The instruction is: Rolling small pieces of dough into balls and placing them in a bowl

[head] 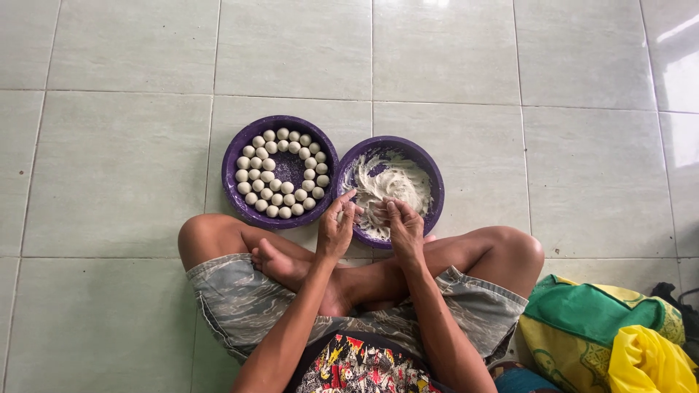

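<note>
We sit cross-legged on the tiled floor (109,182); both hands meet over the near rim of the right purple bowl (434,182) of whitish dough (393,185). Left hand (336,229) and right hand (405,227) have fingers curled together around a small dough pinch, hardly visible. We judge it soft, sticky, light: take with fingertips. Finished dough balls (280,175) ring the left purple bowl (233,145).

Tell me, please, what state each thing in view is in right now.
Left bowl: partly filled with rings of dough balls.
Right bowl: smeared with dough.
Left hand: fingers pinched at the bowl's edge.
Right hand: fingers in the dough.
Yellow bag: crumpled.
</note>
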